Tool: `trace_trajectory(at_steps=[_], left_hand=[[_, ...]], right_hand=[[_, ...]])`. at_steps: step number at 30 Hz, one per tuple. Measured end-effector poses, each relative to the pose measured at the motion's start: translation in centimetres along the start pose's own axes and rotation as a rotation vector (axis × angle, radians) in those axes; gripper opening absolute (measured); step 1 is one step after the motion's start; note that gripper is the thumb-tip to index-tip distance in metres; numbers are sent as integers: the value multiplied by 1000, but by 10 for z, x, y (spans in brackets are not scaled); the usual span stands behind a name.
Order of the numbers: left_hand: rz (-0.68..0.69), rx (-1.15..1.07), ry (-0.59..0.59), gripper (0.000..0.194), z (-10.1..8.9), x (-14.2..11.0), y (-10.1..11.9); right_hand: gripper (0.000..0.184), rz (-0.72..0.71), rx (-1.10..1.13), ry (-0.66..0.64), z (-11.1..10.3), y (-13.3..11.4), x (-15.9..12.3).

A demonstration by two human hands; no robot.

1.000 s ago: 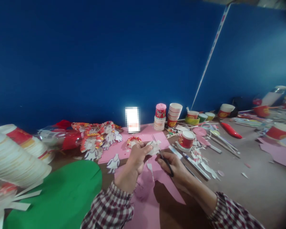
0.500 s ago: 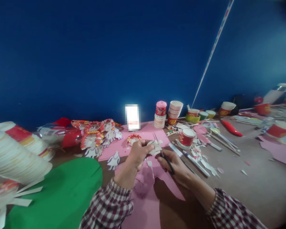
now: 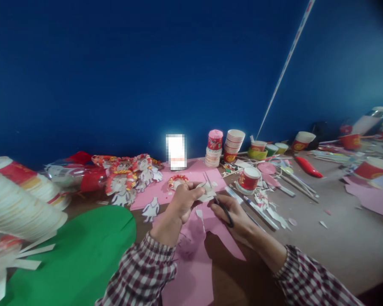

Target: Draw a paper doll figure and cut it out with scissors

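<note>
My left hand (image 3: 182, 204) is closed on a small white paper cut-out (image 3: 208, 192), pinched between thumb and fingers above a pink paper sheet (image 3: 198, 255). My right hand (image 3: 231, 219) is closed on black-handled scissors (image 3: 221, 208), whose blades reach up into the cut-out. A thin strip of paper (image 3: 200, 216) hangs from the cut-out between my hands. Both sleeves are checked red and white.
A green paper disc (image 3: 79, 255) lies at the left, below a stack of paper cups on its side (image 3: 19, 204). Cut-out figures (image 3: 127, 178), a red cup (image 3: 248, 179), stacked cups (image 3: 233, 144), pens (image 3: 258, 212) and scraps crowd the brown table. A blue wall stands behind.
The view has tipped slightly, so everything sits a little higher in the frame. My hands keep the same grip on the cut-out and scissors.
</note>
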State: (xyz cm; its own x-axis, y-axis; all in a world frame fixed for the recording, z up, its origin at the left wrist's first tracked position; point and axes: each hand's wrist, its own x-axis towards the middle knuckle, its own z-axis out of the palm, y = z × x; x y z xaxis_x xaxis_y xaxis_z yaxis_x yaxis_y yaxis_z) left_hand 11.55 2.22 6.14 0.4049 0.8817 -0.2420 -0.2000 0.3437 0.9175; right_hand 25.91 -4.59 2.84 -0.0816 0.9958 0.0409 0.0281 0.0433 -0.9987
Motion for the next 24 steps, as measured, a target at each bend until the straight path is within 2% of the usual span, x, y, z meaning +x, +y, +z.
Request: trace_trajectory(at_steps=[12, 24], left_hand=[[-3, -8, -5, 16, 0, 0, 0], [30, 28, 62, 21, 0, 1, -2]], right_hand=[[32, -32, 50, 29, 4, 0, 0], [31, -4, -1, -30, 1, -6, -1]])
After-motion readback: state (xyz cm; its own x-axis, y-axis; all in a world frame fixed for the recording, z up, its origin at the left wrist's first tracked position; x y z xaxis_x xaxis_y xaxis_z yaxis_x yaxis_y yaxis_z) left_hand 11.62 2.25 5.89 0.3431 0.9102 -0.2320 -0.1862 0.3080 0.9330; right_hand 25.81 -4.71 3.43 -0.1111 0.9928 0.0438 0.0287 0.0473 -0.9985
